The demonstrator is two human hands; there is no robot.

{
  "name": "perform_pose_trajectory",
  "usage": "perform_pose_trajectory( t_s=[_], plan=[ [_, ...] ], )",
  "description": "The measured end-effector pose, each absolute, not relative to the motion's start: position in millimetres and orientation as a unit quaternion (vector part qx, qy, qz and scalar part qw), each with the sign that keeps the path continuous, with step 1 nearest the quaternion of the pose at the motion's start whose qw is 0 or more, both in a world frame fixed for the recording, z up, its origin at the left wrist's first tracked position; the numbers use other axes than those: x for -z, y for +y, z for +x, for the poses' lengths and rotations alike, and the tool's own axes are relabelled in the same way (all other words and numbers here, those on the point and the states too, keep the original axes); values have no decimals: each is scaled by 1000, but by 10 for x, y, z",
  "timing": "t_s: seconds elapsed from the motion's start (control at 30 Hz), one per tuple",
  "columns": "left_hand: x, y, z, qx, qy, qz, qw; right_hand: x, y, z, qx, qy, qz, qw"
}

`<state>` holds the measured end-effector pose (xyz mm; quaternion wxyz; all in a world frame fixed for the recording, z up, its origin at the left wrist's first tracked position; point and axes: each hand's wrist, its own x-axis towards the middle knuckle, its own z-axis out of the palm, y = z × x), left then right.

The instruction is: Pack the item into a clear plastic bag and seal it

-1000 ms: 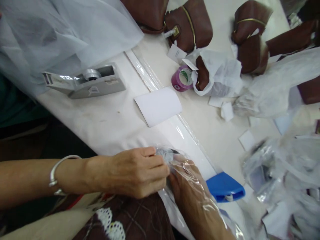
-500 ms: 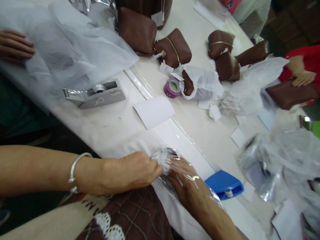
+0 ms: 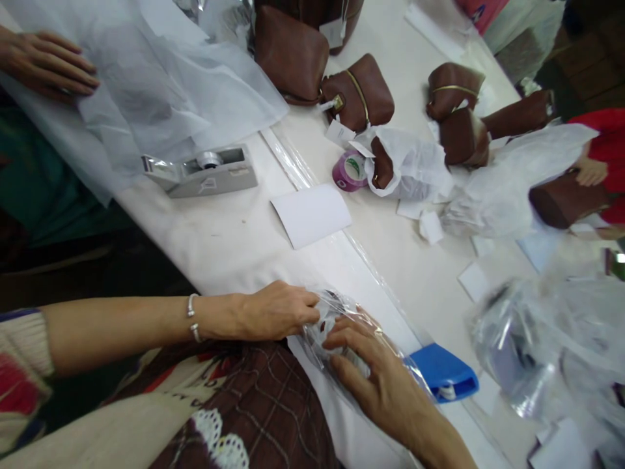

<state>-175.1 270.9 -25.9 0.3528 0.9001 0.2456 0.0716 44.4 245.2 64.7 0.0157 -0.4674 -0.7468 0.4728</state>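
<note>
At the table's near edge, my left hand point(image 3: 282, 309) has its fingers closed on the gathered end of a clear plastic bag point(image 3: 319, 345). A bracelet circles that wrist. My right hand point(image 3: 371, 365) lies over the same bag with its fingers apart and slightly bent. Something whitish with dark spots shows through the film between the hands; its kind I cannot make out. Just beyond my right wrist is a blue plastic holder point(image 3: 444, 372), its opening facing right. A white sheet of card point(image 3: 311, 215) lies past my left hand.
A grey tape dispenser point(image 3: 209, 172) and a purple tape roll point(image 3: 349, 171) stand farther back. Brown leather pouches point(image 3: 361, 91) are grouped beyond them. A co-worker's hand point(image 3: 53, 65) rests on white wrapping at left; another person's hand point(image 3: 592, 172) holds a brown pouch at right.
My right hand's fingers, under the plastic film before, now show more clearly over the bag. My left hand has shifted slightly up. The whole view has moved a little.
</note>
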Motion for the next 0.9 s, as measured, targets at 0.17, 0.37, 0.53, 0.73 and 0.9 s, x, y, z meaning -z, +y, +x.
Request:
perform_pose_trajectory(
  t_s=[0.17, 0.37, 0.53, 0.73, 0.9],
  plan=[
    [425, 2509, -1777, -175, 225, 904, 318, -497, 2619, 371, -434, -729, -529, 7],
    [514, 2438, -1787, -212, 225, 897, 316, -418, 2820, 180, -403, -768, -474, -152],
    [515, 2519, -1813, -243, 187, 902, 304, -479, 2878, 214, -432, -752, -464, -182],
    [516, 2577, -1864, -289, 130, 904, 287, -472, 2837, 306, -430, -735, -481, -210],
    [555, 2522, -1864, -284, 121, 902, 303, -467, 2850, 290, -433, -737, -474, -208]
  ],
)
